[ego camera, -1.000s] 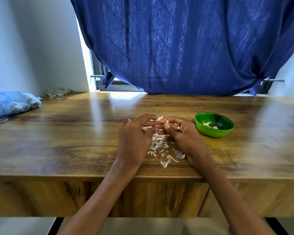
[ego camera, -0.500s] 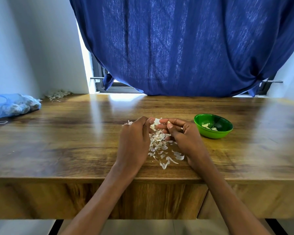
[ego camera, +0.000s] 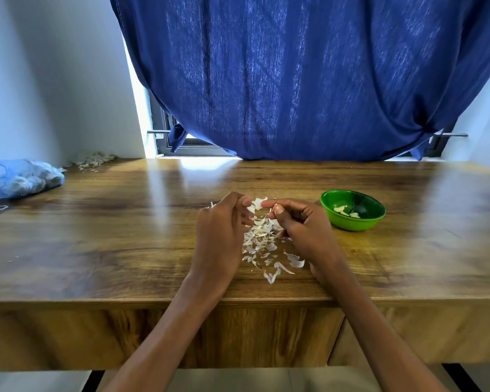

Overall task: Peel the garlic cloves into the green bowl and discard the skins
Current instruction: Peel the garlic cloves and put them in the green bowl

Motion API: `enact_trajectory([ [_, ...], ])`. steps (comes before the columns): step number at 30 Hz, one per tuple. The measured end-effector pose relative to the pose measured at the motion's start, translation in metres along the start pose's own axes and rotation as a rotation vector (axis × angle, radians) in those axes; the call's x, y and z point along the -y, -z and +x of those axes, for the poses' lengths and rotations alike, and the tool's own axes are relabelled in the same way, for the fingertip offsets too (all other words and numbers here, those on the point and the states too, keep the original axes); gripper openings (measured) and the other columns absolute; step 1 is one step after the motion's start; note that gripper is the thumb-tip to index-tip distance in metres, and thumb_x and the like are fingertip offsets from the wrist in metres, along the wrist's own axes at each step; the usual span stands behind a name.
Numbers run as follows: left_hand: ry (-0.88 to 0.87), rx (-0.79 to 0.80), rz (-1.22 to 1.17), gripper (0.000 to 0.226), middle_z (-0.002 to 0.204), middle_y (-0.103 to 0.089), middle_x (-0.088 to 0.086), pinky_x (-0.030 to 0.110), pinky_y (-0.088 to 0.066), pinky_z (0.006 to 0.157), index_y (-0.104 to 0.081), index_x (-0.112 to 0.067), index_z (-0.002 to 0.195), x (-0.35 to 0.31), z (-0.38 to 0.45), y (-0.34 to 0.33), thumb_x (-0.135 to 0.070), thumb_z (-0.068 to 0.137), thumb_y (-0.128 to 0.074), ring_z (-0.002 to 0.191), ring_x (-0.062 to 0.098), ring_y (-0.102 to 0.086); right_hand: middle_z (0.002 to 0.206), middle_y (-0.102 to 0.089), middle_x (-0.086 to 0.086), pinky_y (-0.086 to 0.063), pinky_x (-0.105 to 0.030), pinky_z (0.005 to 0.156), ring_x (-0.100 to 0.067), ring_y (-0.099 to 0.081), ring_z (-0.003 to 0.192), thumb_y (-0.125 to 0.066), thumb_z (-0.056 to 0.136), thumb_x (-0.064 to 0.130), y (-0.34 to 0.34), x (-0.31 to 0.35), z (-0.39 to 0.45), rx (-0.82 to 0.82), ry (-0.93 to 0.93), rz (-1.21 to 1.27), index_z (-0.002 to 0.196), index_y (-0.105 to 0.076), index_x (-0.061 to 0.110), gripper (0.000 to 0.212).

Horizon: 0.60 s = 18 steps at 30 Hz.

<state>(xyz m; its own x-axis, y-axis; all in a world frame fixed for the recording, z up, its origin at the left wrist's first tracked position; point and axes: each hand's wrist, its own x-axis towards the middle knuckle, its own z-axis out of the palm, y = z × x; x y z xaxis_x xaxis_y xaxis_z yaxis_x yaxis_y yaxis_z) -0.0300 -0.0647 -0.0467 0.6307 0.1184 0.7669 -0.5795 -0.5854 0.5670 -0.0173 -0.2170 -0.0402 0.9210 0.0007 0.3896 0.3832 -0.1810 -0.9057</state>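
Few peeled cloves [ego camera: 344, 210] inside green bowl [ego camera: 353, 222]; skin pile [ego camera: 259, 239] left of bowl, undiscarded; left hand [ego camera: 219, 236], right hand [ego camera: 303, 230] fingers pinching part-peeled clove [ego camera: 257, 204].

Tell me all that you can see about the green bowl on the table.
The green bowl is small, round and glossy, and looks like plastic. It stands upright on the wooden table, to the right of the right hand and apart from it. Inside lie a few pale pieces, probably peeled garlic cloves. Nothing else touches it.
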Motion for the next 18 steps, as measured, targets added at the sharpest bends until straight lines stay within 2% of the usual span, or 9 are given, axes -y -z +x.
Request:
enact_trajectory([
  [1, -0.013, 0.013, 0.047, 0.021, 0.089, -0.077, -0.001, 0.022, -0.060, 0.074, -0.075, -0.009, 0.107, 0.0011, -0.0005, 0.0007, -0.006, 0.098, -0.056, 0.081, 0.003, -0.072, 0.083, -0.074, 0.023, -0.053, -0.014, 0.064, 0.009, -0.065, 0.076, -0.061, 0.099, 0.008, 0.0002, -0.0004, 0.0000, -0.004, 0.002, -0.003, 0.094, -0.075, 0.038, 0.033],
  [3, -0.036, 0.049, 0.120, 0.037, 0.103, -0.075, -0.007, 0.004, -0.048, 0.084, -0.078, -0.011, 0.106, 0.0051, 0.0000, -0.0005, 0.016, 0.081, -0.069, 0.094, -0.007, -0.064, 0.083, -0.073, 0.028, -0.053, -0.011, 0.067, 0.011, -0.065, 0.083, -0.063, 0.097, 0.007, 0.0009, -0.0006, -0.0004, -0.006, 0.007, -0.009, 0.093, -0.074, 0.040, 0.035],
  [4, -0.028, 0.083, 0.096, 0.044, 0.103, -0.072, -0.013, -0.001, -0.043, 0.083, -0.078, -0.013, 0.107, 0.0055, 0.0001, -0.0008, 0.018, 0.078, -0.071, 0.094, -0.015, -0.061, 0.083, -0.073, 0.028, -0.053, -0.011, 0.067, 0.010, -0.066, 0.084, -0.064, 0.096, 0.007, 0.0013, -0.0007, -0.0004, -0.004, 0.009, -0.009, 0.092, -0.073, 0.041, 0.036],
  [6, -0.016, 0.103, 0.041, 0.037, 0.097, -0.072, -0.017, 0.002, -0.046, 0.077, -0.077, -0.017, 0.110, 0.0053, 0.0006, -0.0014, 0.009, 0.085, -0.070, 0.085, -0.017, -0.063, 0.087, -0.075, 0.021, -0.055, -0.014, 0.068, 0.005, -0.069, 0.084, -0.065, 0.095, 0.005, 0.0017, -0.0010, -0.0002, 0.001, 0.023, 0.004, 0.095, -0.074, 0.037, 0.034],
  [8, -0.054, 0.050, 0.031, 0.019, 0.088, -0.076, -0.010, 0.013, -0.050, 0.070, -0.077, -0.015, 0.108, 0.0033, 0.0009, -0.0019, -0.006, 0.097, -0.064, 0.077, -0.002, -0.068, 0.092, -0.078, 0.012, -0.057, -0.017, 0.070, 0.001, -0.072, 0.088, -0.065, 0.095, 0.003, 0.0018, -0.0011, 0.0003, 0.004, 0.039, 0.020, 0.100, -0.075, 0.028, 0.028],
  [10, -0.069, 0.020, 0.052, 0.019, 0.083, -0.076, -0.007, 0.021, -0.050, 0.068, -0.077, -0.013, 0.104, 0.0025, 0.0009, -0.0015, -0.009, 0.101, -0.058, 0.073, 0.007, -0.069, 0.092, -0.078, 0.008, -0.058, -0.018, 0.070, 0.000, -0.073, 0.089, -0.065, 0.095, 0.003, 0.0014, -0.0014, 0.0011, -0.005, 0.034, 0.019, 0.102, -0.076, 0.024, 0.024],
  [12, -0.053, 0.034, 0.057, 0.020, 0.086, -0.076, -0.007, 0.018, -0.051, 0.070, -0.077, -0.012, 0.101, 0.0054, 0.0019, -0.0007, -0.002, 0.098, -0.060, 0.076, 0.005, -0.068, 0.091, -0.078, 0.008, -0.058, -0.018, 0.071, 0.000, -0.073, 0.089, -0.065, 0.095, 0.003, 0.0012, -0.0028, 0.0015, -0.011, 0.020, 0.008, 0.101, -0.076, 0.023, 0.023],
  [15, -0.016, 0.090, 0.077, 0.038, 0.100, -0.075, -0.006, 0.004, -0.049, 0.080, -0.076, -0.012, 0.110, 0.0072, 0.0015, -0.0020, 0.015, 0.088, -0.061, 0.090, -0.002, -0.066, 0.092, -0.078, 0.009, -0.058, -0.017, 0.071, 0.002, -0.072, 0.089, -0.067, 0.094, 0.003, 0.0023, -0.0041, 0.0020, -0.019, 0.003, -0.001, 0.101, -0.075, 0.023, 0.023],
  [18, -0.017, 0.084, 0.055, 0.029, 0.099, -0.076, -0.005, 0.002, -0.046, 0.080, -0.076, -0.012, 0.110, 0.0072, 0.0027, -0.0037, 0.007, 0.093, -0.063, 0.089, -0.003, -0.065, 0.091, -0.079, 0.006, -0.058, -0.016, 0.069, 0.002, -0.073, 0.084, -0.072, 0.091, 0.006, 0.0015, -0.0059, 0.0030, -0.051, 0.018, -0.038, 0.104, -0.075, 0.021, 0.020],
])
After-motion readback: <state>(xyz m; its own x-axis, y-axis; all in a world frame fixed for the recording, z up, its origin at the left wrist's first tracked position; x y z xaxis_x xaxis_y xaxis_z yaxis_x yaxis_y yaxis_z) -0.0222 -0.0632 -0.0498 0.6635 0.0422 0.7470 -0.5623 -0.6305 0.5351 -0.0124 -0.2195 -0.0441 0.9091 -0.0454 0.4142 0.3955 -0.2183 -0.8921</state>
